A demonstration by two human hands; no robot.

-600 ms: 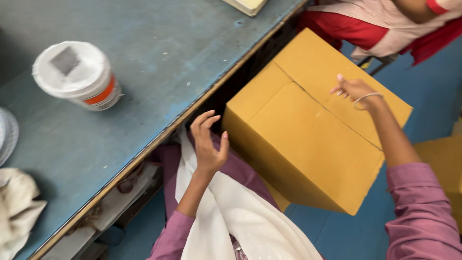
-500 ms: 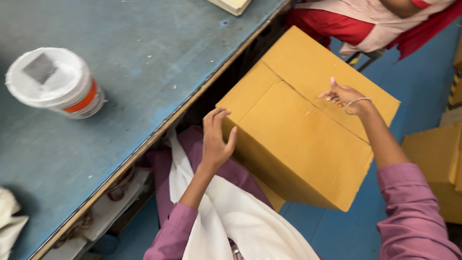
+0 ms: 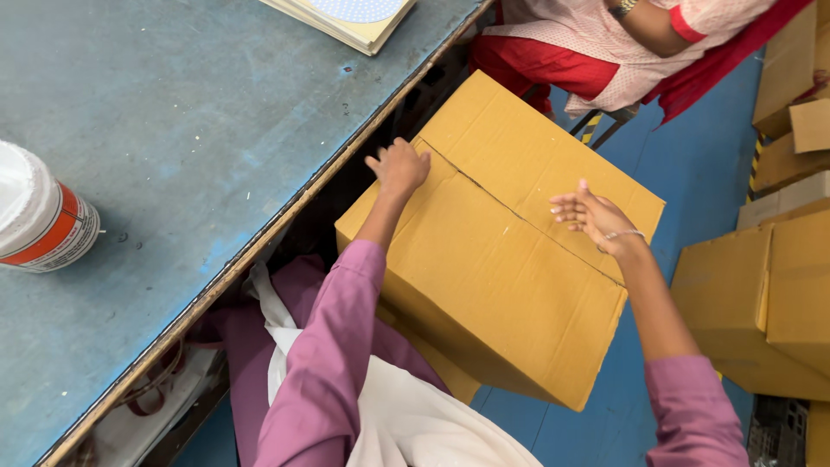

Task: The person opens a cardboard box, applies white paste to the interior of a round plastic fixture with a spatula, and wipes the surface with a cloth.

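A closed brown cardboard box point(image 3: 493, 259) rests tilted on my lap beside the table. My left hand point(image 3: 399, 167) presses on the box's top left edge, near the seam between its flaps. Over the box's right side my right hand point(image 3: 590, 216) hovers flat with fingers apart, a thin bangle on its wrist, holding nothing. Both arms wear pink sleeves.
A blue worktable point(image 3: 173, 147) runs along my left, with a white tub with an orange band point(image 3: 39, 216) and a stack of flat cards point(image 3: 350, 17) on it. Another seated person in red and white point(image 3: 622, 52) is ahead. More cardboard boxes point(image 3: 769, 294) stand on the blue floor at right.
My left hand has gone from open beside the box up onto its top left edge. My right hand has lifted slightly off the top. The view shifted left-down.
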